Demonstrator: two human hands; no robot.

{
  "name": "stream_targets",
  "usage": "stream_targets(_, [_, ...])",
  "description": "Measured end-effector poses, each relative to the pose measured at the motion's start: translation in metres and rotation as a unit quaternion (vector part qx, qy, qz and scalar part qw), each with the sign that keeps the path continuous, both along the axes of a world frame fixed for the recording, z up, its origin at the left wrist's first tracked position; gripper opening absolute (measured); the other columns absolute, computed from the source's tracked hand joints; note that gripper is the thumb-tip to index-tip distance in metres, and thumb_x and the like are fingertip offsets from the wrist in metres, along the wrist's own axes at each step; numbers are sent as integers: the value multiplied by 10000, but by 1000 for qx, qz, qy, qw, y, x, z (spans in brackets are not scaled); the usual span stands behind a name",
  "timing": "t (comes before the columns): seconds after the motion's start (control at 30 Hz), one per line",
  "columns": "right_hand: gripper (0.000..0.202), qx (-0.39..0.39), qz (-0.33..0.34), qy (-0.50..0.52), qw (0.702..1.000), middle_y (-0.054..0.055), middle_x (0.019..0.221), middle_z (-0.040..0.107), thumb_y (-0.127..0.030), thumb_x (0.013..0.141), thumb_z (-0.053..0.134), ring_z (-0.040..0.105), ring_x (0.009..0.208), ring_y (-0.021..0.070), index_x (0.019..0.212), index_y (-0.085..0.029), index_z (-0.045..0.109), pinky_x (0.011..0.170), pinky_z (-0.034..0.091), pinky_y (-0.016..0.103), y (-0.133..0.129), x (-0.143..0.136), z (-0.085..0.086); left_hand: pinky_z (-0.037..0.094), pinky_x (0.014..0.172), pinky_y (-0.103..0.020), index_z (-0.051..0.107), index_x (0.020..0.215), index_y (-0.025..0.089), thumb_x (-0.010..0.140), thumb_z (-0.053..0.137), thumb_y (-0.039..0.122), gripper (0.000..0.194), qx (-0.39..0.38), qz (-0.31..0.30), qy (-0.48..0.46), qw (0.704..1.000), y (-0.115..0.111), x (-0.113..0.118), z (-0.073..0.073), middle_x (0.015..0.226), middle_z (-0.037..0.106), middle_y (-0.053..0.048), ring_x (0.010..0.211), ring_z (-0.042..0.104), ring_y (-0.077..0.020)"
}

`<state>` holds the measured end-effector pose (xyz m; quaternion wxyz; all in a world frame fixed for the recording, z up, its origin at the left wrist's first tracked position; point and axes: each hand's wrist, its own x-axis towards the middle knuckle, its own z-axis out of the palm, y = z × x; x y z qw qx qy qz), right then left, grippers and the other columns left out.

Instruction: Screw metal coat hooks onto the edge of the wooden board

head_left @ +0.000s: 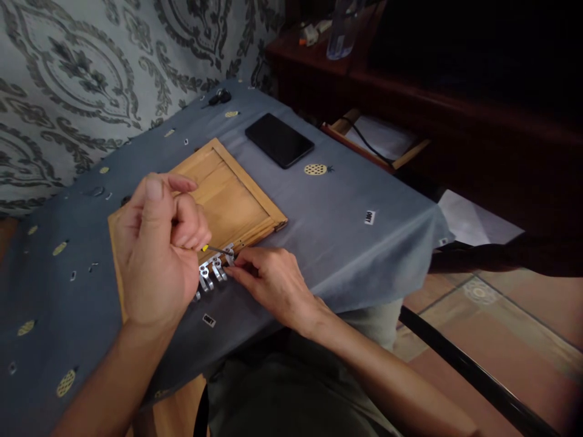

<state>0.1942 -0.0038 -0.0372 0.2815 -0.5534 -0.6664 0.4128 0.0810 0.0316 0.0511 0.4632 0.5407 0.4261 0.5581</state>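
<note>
Wooden panel (230, 188) lies on the blue cloth (346, 255), and I see metal hooks (217, 265) at its near edge. My left hand (155, 249) is closed around a screwdriver (214, 248), whose tip is at the hooks; my right hand (271, 279) pinches their right end between thumb and forefinger.

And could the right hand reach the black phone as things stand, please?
Probably yes: the right hand is at the metal hooks, but only tablecloth and the wooden panel's corner lie between it and the phone.
</note>
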Motion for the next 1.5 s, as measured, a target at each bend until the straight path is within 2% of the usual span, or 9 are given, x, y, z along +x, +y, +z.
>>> stream_targets(0.27, [138,-9,7,0,1000,33,830,789,-289,951,704,667,726,147,874,-185,752,654,358,276,0,1,2,114,434,-300,666,742,210,979,621,456,345,-32,-51,7,998,9,3,3,439,162,97,403,72,-78])
stream_targets(0.5, [154,-16,8,2,1000,34,825,787,-299,954,699,670,722,149,870,-182,754,658,368,280,0,0,1,112,417,-272,688,754,213,898,733,502,325,-46,-118,8,992,17,-8,3,440,147,111,392,66,-62])
stream_targets(0.57, [157,-11,5,2,1000,30,814,784,-301,952,701,658,704,144,863,-184,754,647,359,280,0,0,1,183,416,-275,678,741,209,884,750,512,342,-26,-95,18,995,16,-7,0,438,221,97,393,159,-75])
stream_targets(0.67, [149,-3,1,2,1000,25,805,783,-299,947,706,643,690,138,862,-187,755,636,349,278,0,0,0,374,491,-306,679,769,213,881,756,524,340,29,-17,27,999,11,-3,-3,505,398,53,478,372,-120])
stream_targets(0.73, [146,1,-1,1,1000,22,799,782,-293,947,705,637,682,134,857,-189,755,628,345,275,0,0,0,403,531,-311,685,803,220,904,743,489,293,38,16,23,999,6,1,-3,554,437,42,526,407,-128])
stream_targets(0.9, [160,8,-6,-1,1000,11,765,768,-294,949,698,619,650,125,831,-198,748,610,333,272,0,0,0,222,461,-287,655,764,234,993,606,317,249,5,8,12,1000,-2,5,-1,500,251,66,449,229,-103])
stream_targets(1.0, [155,11,-6,4,1000,17,781,775,-286,948,696,640,683,134,830,-200,748,622,342,274,0,0,0,165,441,-292,641,761,246,988,596,339,249,4,-16,19,1000,1,4,-1,480,199,75,425,164,-100])
stream_targets(1.23, [123,-3,2,10,1000,18,803,779,-281,937,715,643,695,139,850,-200,746,639,349,278,0,1,0,110,414,-288,627,735,232,993,598,367,293,-2,-54,16,998,9,3,-1,464,136,95,402,69,-77])
stream_targets(1.5, [133,-9,4,29,1000,8,770,746,-278,910,745,609,673,130,812,-191,719,619,334,270,-1,1,-1,99,406,-273,632,715,212,1020,480,236,342,-19,-56,-2,998,11,6,0,464,123,87,406,42,-76])
